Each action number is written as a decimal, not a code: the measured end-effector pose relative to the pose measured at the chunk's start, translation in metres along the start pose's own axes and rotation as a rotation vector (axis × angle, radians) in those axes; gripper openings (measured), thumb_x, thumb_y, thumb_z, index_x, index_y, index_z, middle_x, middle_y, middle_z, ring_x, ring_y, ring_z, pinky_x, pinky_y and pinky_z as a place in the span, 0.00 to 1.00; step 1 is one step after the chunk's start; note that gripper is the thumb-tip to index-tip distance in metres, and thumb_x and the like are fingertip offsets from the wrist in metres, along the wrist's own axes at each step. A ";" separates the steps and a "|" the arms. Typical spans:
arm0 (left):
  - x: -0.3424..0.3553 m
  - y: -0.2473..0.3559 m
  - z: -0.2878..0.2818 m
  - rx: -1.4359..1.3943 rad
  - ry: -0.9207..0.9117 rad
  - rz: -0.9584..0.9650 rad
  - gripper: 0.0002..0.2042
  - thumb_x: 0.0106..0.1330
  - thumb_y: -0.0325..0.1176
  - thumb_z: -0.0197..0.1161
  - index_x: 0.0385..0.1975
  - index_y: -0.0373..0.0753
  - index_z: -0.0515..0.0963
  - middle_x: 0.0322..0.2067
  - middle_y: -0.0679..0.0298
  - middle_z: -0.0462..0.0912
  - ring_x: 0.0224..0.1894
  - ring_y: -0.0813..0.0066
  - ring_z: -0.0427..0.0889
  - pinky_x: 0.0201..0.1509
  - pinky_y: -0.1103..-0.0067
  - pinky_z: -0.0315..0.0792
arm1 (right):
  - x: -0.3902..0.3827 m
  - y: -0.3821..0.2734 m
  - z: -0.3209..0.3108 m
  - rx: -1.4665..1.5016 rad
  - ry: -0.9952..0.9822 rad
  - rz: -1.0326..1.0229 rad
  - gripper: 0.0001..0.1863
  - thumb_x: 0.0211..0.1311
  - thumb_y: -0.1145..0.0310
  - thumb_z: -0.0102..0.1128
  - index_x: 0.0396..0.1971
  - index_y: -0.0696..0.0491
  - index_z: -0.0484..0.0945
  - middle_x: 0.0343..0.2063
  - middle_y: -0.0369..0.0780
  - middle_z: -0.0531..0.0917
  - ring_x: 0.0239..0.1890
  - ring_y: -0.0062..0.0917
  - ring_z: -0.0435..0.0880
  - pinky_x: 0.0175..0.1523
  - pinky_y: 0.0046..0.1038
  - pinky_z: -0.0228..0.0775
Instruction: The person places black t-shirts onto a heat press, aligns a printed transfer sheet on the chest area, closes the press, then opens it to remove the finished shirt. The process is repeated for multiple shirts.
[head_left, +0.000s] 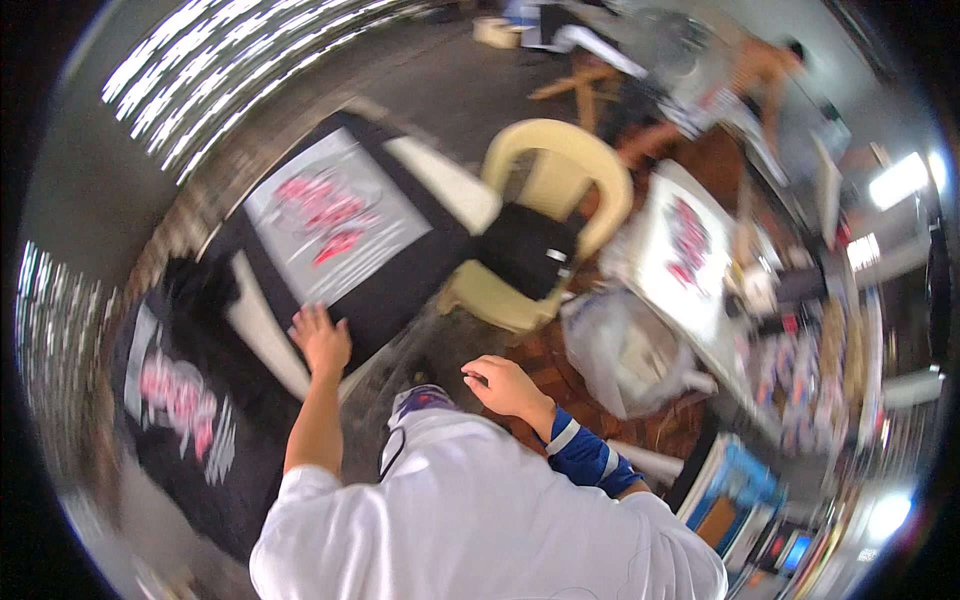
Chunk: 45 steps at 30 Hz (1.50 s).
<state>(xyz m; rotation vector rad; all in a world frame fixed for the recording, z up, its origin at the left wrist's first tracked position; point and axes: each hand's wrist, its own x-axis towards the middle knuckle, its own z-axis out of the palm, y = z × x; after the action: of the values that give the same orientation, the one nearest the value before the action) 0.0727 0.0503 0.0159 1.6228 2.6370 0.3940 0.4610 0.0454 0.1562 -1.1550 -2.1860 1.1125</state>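
Note:
My left hand (323,342) lies with spread fingers on the near edge of a black shirt (400,290), which is laid flat over a pale board (265,325). A large grey print panel (340,215) with a red design covers the middle of that shirt. To the left, a second black shirt (250,470) carries a similar print and hangs in loose folds. My right hand (507,388) is in the air in front of my body, fingers curled in, with nothing visible in them. A blue sleeve with a pale band covers that forearm.
A cream plastic chair (560,150) holds folded black cloth (525,250). To its right are a clear plastic bag (630,350) and a white panel (665,255) with a red and black design. At the far right a person (760,80) bends over a table. Shelved items crowd the right side.

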 end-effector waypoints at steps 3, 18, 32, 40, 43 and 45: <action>-0.007 0.003 -0.001 0.026 -0.081 -0.042 0.37 0.75 0.55 0.54 0.78 0.39 0.59 0.79 0.46 0.52 0.82 0.41 0.44 0.82 0.46 0.34 | 0.056 -0.006 0.049 0.012 -0.190 -0.100 0.11 0.65 0.67 0.63 0.42 0.57 0.86 0.41 0.49 0.87 0.46 0.48 0.85 0.52 0.44 0.78; -0.059 0.005 -0.010 -0.167 -0.050 -0.096 0.38 0.72 0.47 0.60 0.76 0.32 0.59 0.78 0.48 0.56 0.82 0.48 0.49 0.84 0.51 0.39 | 0.311 -0.004 0.195 -0.618 -0.259 -0.950 0.17 0.66 0.66 0.56 0.53 0.52 0.81 0.43 0.42 0.85 0.48 0.38 0.84 0.49 0.40 0.75; -0.083 0.023 -0.033 -0.155 -0.144 -0.185 0.37 0.70 0.44 0.64 0.76 0.37 0.61 0.78 0.52 0.57 0.82 0.51 0.50 0.83 0.50 0.40 | 0.481 0.115 0.140 0.180 0.048 0.278 0.20 0.64 0.79 0.59 0.56 0.57 0.79 0.39 0.45 0.88 0.38 0.31 0.89 0.40 0.31 0.81; 0.074 0.003 -0.034 -0.181 0.148 -0.120 0.29 0.71 0.40 0.62 0.71 0.39 0.68 0.73 0.50 0.64 0.79 0.48 0.56 0.82 0.50 0.44 | 0.522 0.086 0.090 0.483 -0.263 0.316 0.15 0.66 0.79 0.66 0.52 0.59 0.80 0.38 0.37 0.85 0.38 0.24 0.84 0.46 0.31 0.83; 0.109 -0.016 -0.001 -0.045 0.056 -0.214 0.32 0.76 0.51 0.54 0.77 0.48 0.62 0.79 0.53 0.56 0.82 0.47 0.49 0.83 0.49 0.39 | 0.527 0.059 0.085 0.421 -0.202 0.455 0.14 0.67 0.77 0.67 0.51 0.59 0.79 0.38 0.37 0.84 0.39 0.26 0.85 0.46 0.32 0.84; 0.104 -0.017 0.008 -0.011 0.058 -0.198 0.33 0.76 0.54 0.52 0.78 0.50 0.60 0.79 0.56 0.56 0.82 0.47 0.49 0.84 0.49 0.37 | 0.542 0.062 0.061 0.462 -0.116 0.502 0.12 0.68 0.76 0.67 0.49 0.59 0.78 0.40 0.39 0.84 0.40 0.31 0.88 0.48 0.36 0.87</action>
<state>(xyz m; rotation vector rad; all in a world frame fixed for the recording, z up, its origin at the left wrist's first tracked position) 0.0110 0.1361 0.0166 1.3504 2.7981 0.4528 0.1455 0.4867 0.0717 -1.4761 -1.6073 1.8127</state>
